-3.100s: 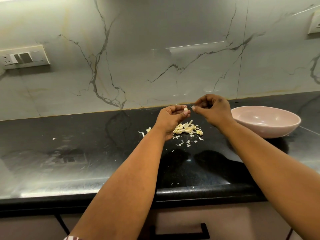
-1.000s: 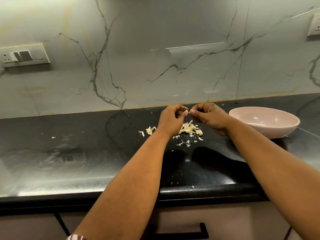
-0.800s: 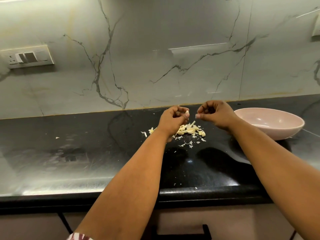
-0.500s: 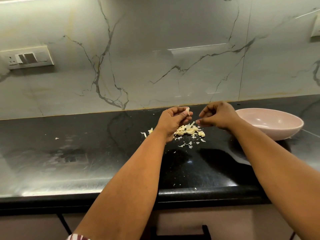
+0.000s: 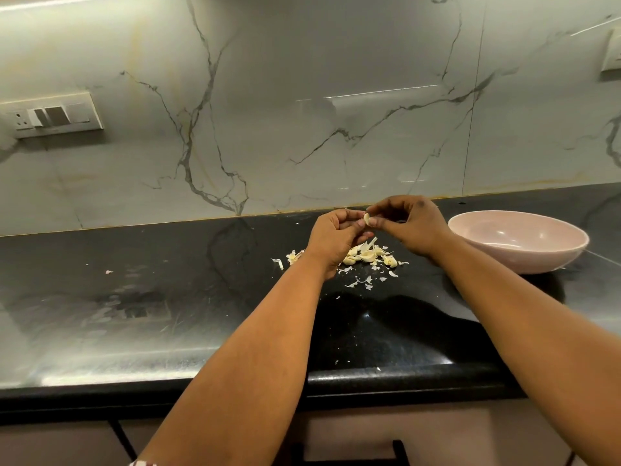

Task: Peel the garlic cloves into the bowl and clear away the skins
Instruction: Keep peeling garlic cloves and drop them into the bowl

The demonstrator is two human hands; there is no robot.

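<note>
A small pale garlic clove (image 5: 367, 219) is pinched between the fingertips of my left hand (image 5: 334, 238) and my right hand (image 5: 408, 223), held a little above the counter. Below the hands lies a heap of garlic cloves and papery skins (image 5: 364, 255) on the black counter (image 5: 201, 290). A pink bowl (image 5: 519, 240) stands to the right of my right hand; what shows of its inside holds no clove.
Loose skin flakes (image 5: 361, 282) are scattered in front of the heap, and a stray bit (image 5: 108, 272) lies far left. A marble backsplash rises behind, with a switch plate (image 5: 50, 116) at the left. The counter's front edge (image 5: 369, 381) runs below my forearms.
My right hand had drawn away from the left; now it is back against it, with both sets of fingertips on the clove. The heap and bowl stay put.
</note>
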